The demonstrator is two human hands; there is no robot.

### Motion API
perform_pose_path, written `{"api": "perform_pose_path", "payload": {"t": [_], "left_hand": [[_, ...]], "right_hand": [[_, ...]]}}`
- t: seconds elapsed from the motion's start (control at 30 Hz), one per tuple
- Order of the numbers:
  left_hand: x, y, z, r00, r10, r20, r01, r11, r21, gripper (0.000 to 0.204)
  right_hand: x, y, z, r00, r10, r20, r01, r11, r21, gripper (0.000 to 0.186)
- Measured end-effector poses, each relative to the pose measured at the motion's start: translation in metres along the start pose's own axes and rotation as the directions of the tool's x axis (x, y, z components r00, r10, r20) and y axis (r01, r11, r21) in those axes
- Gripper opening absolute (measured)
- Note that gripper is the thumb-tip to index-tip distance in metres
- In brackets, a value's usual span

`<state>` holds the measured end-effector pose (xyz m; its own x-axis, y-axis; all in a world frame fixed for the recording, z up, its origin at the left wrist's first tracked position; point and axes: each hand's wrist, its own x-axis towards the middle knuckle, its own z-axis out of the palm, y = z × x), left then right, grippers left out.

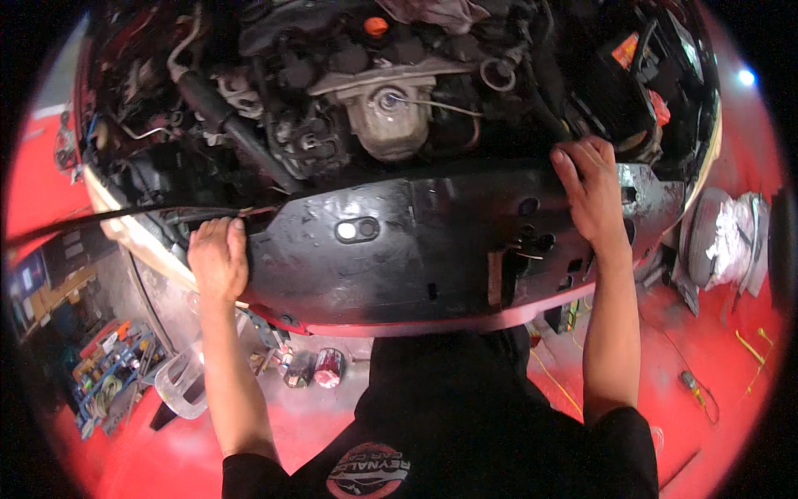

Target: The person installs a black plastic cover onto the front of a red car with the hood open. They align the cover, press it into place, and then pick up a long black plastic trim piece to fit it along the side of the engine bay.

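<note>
A broad black plastic cover panel [357, 279], pierced by several slots and holes, lies across the front of an open car engine bay. My left hand [219, 259] is closed over its left end, thumb at the upper edge. Farther to the right, my right hand [588, 187] grips the panel's top edge, with the fingers bent over it and their tips partly hidden. Behind the panel stands the engine, with a dirty metal housing [389, 125] in the middle and an orange cap [376, 27] above it.
A thin dark rod [141, 214] crosses from the left toward the panel. Cans [328, 368], a clear plastic container [184, 382] and piled tools [116, 370] are on the lower left. At right are a wheel [708, 237] and a yellow corded tool [694, 386] on the red floor.
</note>
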<state>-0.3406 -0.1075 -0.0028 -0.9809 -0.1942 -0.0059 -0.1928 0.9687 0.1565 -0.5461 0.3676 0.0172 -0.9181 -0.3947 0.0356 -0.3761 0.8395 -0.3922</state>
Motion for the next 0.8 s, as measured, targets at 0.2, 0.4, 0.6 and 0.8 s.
{"api": "perform_pose_path", "payload": {"t": [0.2,0.4,0.6,0.8], "left_hand": [[-0.003,-0.007,0.002,0.998,-0.009,0.069,0.008,1.000,0.011,0.032],[0.000,-0.006,0.004,0.999,-0.026,0.036,0.025,0.999,0.041,0.039],[-0.001,0.098,-0.026,0.942,0.204,-0.267,-0.232,0.970,-0.078,0.022],[0.064,0.217,0.003,0.969,0.238,0.067,-0.208,0.930,-0.302,0.047]], "right_hand": [[0.001,0.016,0.006,0.998,-0.055,-0.006,0.055,0.998,-0.035,0.027],[-0.003,0.020,0.009,0.980,-0.034,-0.196,0.071,0.980,0.185,0.021],[-0.103,-0.020,-0.001,0.933,-0.071,-0.352,0.135,0.978,0.159,0.037],[-0.239,-0.057,0.031,0.998,0.001,-0.066,0.020,0.950,0.312,0.036]]}}
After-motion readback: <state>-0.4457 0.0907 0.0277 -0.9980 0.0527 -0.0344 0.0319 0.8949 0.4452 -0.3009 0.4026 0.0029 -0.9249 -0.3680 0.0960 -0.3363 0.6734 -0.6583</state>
